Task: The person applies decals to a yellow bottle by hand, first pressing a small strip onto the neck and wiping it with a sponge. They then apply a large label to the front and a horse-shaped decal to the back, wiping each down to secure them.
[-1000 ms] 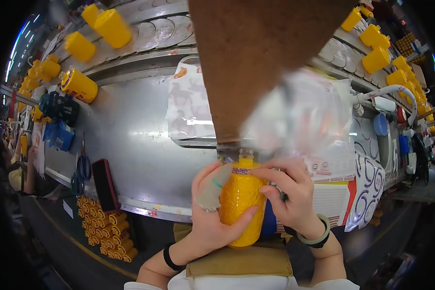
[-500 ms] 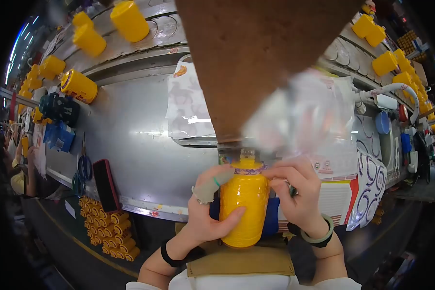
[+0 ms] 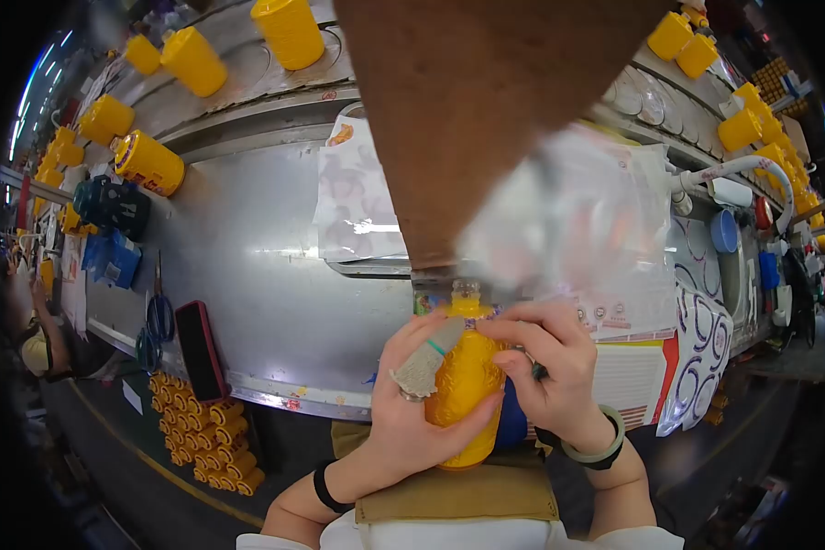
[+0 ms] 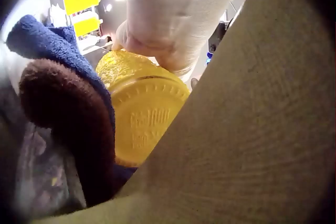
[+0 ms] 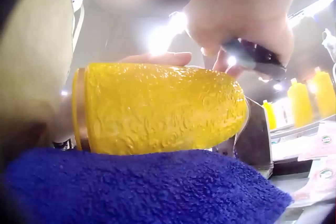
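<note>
A yellow embossed bottle (image 3: 463, 390) with a clear ribbed neck stands before the person's apron. Gripping its left side is my left hand (image 3: 399, 426), thumb across the front, with a grey finger cover (image 3: 419, 369) banded in green. A purple patterned label (image 3: 470, 324) lies around the bottle's shoulder, partly hidden by fingers. My right hand (image 3: 559, 371) has bent fingers, its index fingertip right at the label and its thumb by the bottle's side. A dark glossy piece (image 5: 254, 58) shows against the right fingers; I cannot tell whether they hold it. The bottle's base (image 4: 149, 121) faces the left wrist camera.
A blue towel (image 5: 136, 192) lies below the bottle. Left on the metal table (image 3: 247, 247) are a phone (image 3: 202, 351) and scissors (image 3: 159, 312). Printed plastic sheets (image 3: 642, 257) cover the right. Yellow bottles (image 3: 289, 35) stand on the conveyor behind. A blurred brown shape (image 3: 486, 101) blocks the upper middle.
The bottle has turned and tilted in the left hand, which has shifted over its front. The right fingers have moved inward along the label. Bottles on the conveyor have moved right.
</note>
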A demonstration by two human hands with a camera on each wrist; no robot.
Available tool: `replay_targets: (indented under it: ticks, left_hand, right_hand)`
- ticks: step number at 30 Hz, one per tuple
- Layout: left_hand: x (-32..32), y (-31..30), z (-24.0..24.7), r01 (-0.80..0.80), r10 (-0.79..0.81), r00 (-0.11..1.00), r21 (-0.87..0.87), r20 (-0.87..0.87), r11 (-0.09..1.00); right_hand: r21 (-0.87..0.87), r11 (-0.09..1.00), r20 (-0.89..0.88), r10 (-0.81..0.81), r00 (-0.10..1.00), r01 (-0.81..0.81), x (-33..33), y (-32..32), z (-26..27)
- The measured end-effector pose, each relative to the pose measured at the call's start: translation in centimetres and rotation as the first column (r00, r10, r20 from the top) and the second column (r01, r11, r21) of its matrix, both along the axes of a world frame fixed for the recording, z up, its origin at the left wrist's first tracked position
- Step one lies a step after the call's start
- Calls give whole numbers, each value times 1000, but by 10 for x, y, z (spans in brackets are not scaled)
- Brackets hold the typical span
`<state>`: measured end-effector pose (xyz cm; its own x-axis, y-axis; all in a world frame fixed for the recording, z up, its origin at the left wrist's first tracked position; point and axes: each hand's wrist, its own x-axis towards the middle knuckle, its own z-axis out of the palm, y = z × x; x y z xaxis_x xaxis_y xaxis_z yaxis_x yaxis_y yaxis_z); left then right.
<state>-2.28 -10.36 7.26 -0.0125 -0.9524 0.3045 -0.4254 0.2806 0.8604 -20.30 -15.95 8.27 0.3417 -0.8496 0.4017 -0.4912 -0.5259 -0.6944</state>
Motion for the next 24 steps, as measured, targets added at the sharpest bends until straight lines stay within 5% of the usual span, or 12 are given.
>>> replay_targets:
  ticks: [5,10,11,13,16,24]
  left_hand:
    - [10,4,-17,31,-8,981,117,-194,993]
    - [20,1,-44,167,-84,833,104,-547,981]
    - [21,2,-40,166,-84,833,102,-547,981]
    - [22,2,-20,76,-49,975,123,-216,989]
    - [7,0,6,10,-8,999,58,-38,998]
    - [6,2,-9,5,-4,999,15,-55,1000]
  right_hand:
    - [42,998,4,-40,999,39,-2,1,-3]
    - [53,997,12,-60,998,60,-12,1,-3]
    - [53,996,-1,-70,998,70,-13,-1,-3]
    - [111,991,29,-83,996,79,-8,1,3]
    - [128,989,47,-83,995,77,2,2,7]
    - [48,998,23,-28,999,26,0,4,2]
